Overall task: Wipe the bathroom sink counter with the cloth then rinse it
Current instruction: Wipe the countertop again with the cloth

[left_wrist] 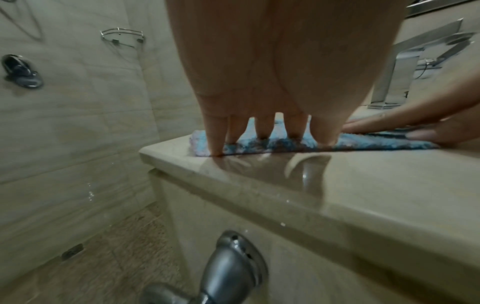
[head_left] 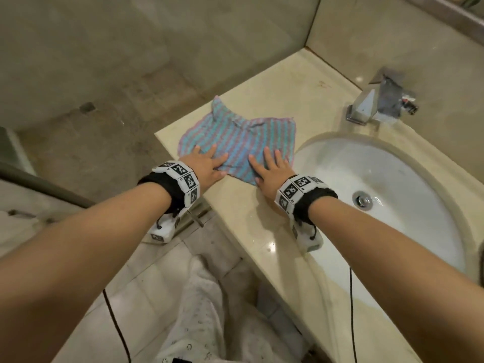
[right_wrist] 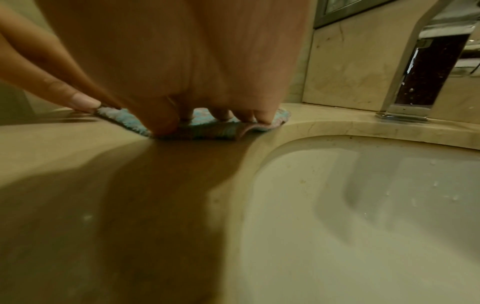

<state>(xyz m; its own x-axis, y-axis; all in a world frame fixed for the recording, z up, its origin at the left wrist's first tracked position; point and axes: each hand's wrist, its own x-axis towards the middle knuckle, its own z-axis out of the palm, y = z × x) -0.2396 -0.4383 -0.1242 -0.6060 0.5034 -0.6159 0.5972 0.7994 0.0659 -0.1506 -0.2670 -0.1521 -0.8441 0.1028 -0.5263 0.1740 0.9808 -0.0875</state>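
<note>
Beige marble covers the bathroom walls and forms the counter (head_left: 264,82), whose polished top is seen to reflect the hands in both wrist views. On the counter's left end, just beside the rim of the white oval sink (head_left: 408,184), the cloth (head_left: 235,137) is spread nearly flat; it is striped in blue, pink and purple, and its far corner is rucked up into a small peak. Its right edge reaches almost to the sink's rim without hanging over it.

The near edge of the cloth is pressed down by both hands. The left hand (head_left: 209,167) is laid palm-down with straight, spread fingers on the near left part of the cloth, at the counter's left end; from the left wrist view its fingers (left_wrist: 263,128) are seen planted on the fluffy fabric. The right hand (head_left: 272,171) is likewise laid flat with straight fingers on the near right part, next to the sink. Nothing is gripped or pinched by either hand; the fabric is only held under flat palms. In the right wrist view a small fold of cloth is seen turned up at the fingertips.

A square chrome tap (head_left: 379,100) is mounted behind the sink, well apart from the cloth. A metal drain plug (head_left: 362,200) sits at the basin's bottom. Marker-covered bands are worn on both wrists.
</note>
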